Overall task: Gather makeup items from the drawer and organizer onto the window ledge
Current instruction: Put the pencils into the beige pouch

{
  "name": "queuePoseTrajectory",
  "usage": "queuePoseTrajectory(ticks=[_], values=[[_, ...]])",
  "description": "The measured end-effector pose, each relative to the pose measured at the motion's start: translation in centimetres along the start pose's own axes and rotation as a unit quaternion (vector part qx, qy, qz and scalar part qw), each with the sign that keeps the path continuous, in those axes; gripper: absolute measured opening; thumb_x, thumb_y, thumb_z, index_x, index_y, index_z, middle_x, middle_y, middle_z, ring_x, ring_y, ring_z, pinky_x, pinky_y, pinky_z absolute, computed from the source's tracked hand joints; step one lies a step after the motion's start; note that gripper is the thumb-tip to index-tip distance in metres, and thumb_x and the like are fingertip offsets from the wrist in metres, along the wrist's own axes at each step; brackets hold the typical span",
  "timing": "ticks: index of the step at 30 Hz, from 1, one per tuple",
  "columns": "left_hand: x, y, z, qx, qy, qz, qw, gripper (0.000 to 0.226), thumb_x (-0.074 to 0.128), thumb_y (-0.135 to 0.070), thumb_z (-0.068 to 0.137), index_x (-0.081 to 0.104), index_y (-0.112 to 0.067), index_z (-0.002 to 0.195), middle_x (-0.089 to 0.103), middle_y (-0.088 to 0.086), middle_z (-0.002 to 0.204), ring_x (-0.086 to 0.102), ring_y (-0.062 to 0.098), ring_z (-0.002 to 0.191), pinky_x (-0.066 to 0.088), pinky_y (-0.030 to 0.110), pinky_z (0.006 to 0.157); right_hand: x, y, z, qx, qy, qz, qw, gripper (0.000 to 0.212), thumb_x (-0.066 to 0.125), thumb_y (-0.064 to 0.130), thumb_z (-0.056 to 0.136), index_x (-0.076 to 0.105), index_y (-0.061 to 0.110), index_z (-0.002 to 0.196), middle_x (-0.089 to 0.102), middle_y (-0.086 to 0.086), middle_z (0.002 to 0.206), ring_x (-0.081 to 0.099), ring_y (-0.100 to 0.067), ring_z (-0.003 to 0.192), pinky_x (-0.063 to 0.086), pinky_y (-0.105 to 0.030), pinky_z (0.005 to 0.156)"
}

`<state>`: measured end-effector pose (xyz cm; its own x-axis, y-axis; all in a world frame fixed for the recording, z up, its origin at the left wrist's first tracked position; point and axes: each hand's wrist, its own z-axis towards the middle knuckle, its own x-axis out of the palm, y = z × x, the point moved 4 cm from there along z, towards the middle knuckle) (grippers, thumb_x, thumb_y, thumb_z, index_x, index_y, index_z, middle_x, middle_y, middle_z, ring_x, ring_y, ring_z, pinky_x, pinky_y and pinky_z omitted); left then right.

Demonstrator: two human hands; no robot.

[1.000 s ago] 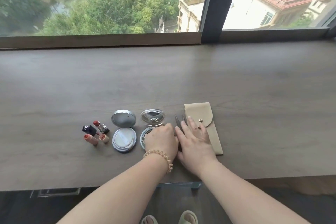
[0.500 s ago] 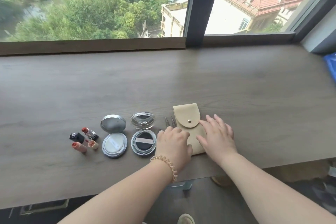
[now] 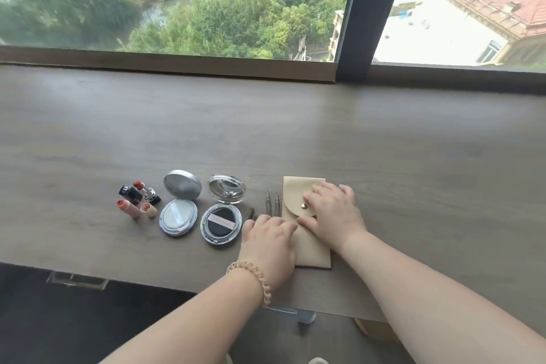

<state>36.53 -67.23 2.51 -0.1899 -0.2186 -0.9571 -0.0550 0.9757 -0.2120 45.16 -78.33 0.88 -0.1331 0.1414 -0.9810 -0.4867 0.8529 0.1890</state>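
while lipsticks [image 3: 137, 199] and compacts [image 3: 178, 207] are already laid out at 9 o'clock, the pouch [image 3: 295, 195] is pressed by the flat right hand [image 3: 334, 213], the left hand's [image 3: 270, 241] hold cannot be told, and gathering is judged nearly done.

1 wide-angle view, worn on the person's head, looks forward and steeply down over the broad grey-brown wood-grain window ledge [image 3: 384, 142]. It is so near that the left hand [image 3: 270, 241] and right hand [image 3: 332, 213] lie large just below the middle of the frame. The ledge's near edge slants across the low part, dropping to the right, with dark floor [image 3: 59, 319] under it at near left. Far across, the dark upright window post [image 3: 351, 9] stands right of centre, and green treetops [image 3: 221, 15] show from high above through the glass
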Motion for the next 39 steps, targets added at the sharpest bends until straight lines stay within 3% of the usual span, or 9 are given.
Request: queuePoseTrajectory(ticks=[4,8,10,13,21,26,30,34,39], values=[[-0.8,-0.4,-0.4,-0.101,-0.046,-0.067,0.992,0.048,0.05,-0.038,0.084,0.042,-0.033,0.132,0.047,-0.008,0.133,0.039,0.018,0.124,0.026,0.035,0.101,-0.6,0.1,0.0,-0.063,-0.083,-0.036,0.994,0.019,0.058,0.026,0.076,0.066,0.018,0.061,0.067,0.001,0.065,0.068,-0.027,0.091,0.036,-0.048,0.099],[-2.6,-0.4,0.1,-0.216,-0.086,-0.248,0.94,0.069,0.062,-0.044,0.075,0.038,-0.024,0.137,0.049,-0.002,0.131,0.044,0.02,0.124,0.033,0.038,0.107,-3.6,-0.2,-1.0,-0.076,-0.179,0.018,0.981,0.026,0.045,0.024,0.081,0.066,0.017,0.068,0.07,0.001,0.069,0.069,-0.025,0.087,0.03,-0.045,0.095],[-3.2,-1.1,0.4,-0.252,-0.036,-0.464,0.849,0.069,0.067,-0.039,0.069,0.047,-0.016,0.131,0.059,0.001,0.12,0.057,0.019,0.111,0.046,0.041,0.098,-5.4,-0.3,-1.9,-0.095,-0.241,0.038,0.965,0.023,0.048,0.022,0.082,0.068,0.016,0.073,0.072,0.002,0.075,0.07,-0.024,0.087,0.033,-0.044,0.094],[-4.4,-3.6,0.5,-0.21,0.066,-0.697,0.682,0.017,0.061,-0.01,0.085,0.064,-0.007,0.102,0.069,0.011,0.092,0.066,0.022,0.08,0.055,0.035,0.075,-7.8,-0.2,-3.3,-0.114,-0.291,0.062,0.948,0.02,0.051,0.022,0.084,0.069,0.016,0.078,0.072,0.002,0.08,0.069,-0.023,0.089,0.035,-0.044,0.095],[-8.2,-4.4,-2.1,-0.094,0.09,-0.656,0.744,0.023,0.051,0.006,0.083,0.066,-0.004,0.096,0.069,0.015,0.088,0.065,0.026,0.08,0.054,0.037,0.077,-11.7,0.7,-6.1,-0.114,-0.216,0.126,0.962,0.026,0.054,0.029,0.076,0.071,0.016,0.09,0.07,-0.004,0.102,0.061,-0.027,0.106,0.037,-0.036,0.091],[-10.4,-3.5,-4.7,-0.047,0.103,-0.671,0.733,0.018,0.052,0.006,0.087,0.065,-0.005,0.088,0.07,0.01,0.077,0.067,0.019,0.067,0.056,0.028,0.063,-14.6,3.8,-7.8,-0.128,-0.234,0.118,0.956,0.023,0.049,0.023,0.086,0.068,0.012,0.079,0.073,-0.003,0.083,0.069,-0.025,0.077,0.052,-0.034,0.074],[-10.6,-1.9,-7.2,-0.014,0.127,-0.653,0.747,0.013,0.058,0.004,0.083,0.066,-0.005,0.088,0.07,0.009,0.079,0.066,0.019,0.068,0.053,0.027,0.061,-17.8,3.3,-8.5,0.039,-0.285,0.241,0.927,0.023,0.047,0.016,0.094,0.054,0.012,0.073,0.053,0.001,0.06,0.05,-0.025,0.06,0.033,-0.033,0.055],[-10.6,-0.4,-9.6,0.005,0.162,-0.669,0.725,0.022,0.063,-0.009,0.066,0.065,-0.006,0.088,0.068,0.01,0.077,0.064,0.021,0.066,0.053,0.031,0.064,-19.8,2.5,-8.6,0.128,-0.268,0.301,0.906,0.014,0.052,0.024,0.093,0.061,0.017,0.086,0.063,0.001,0.074,0.056,-0.022,0.074,0.041,-0.032,0.066],[-11.2,0.4,-11.9,0.05,0.227,-0.684,0.692,0.026,0.064,-0.005,0.067,0.067,-0.005,0.093,0.069,0.009,0.079,0.066,0.019,0.066,0.055,0.03,0.064,-18.9,4.7,-9.9,0.061,-0.233,0.011,0.97,0.044,0.077,0.023,0.07,0.061,0.025,0.111,0.057,-0.004,0.106,0.051,-0.027,0.101,0.037,-0.038,0.084]])
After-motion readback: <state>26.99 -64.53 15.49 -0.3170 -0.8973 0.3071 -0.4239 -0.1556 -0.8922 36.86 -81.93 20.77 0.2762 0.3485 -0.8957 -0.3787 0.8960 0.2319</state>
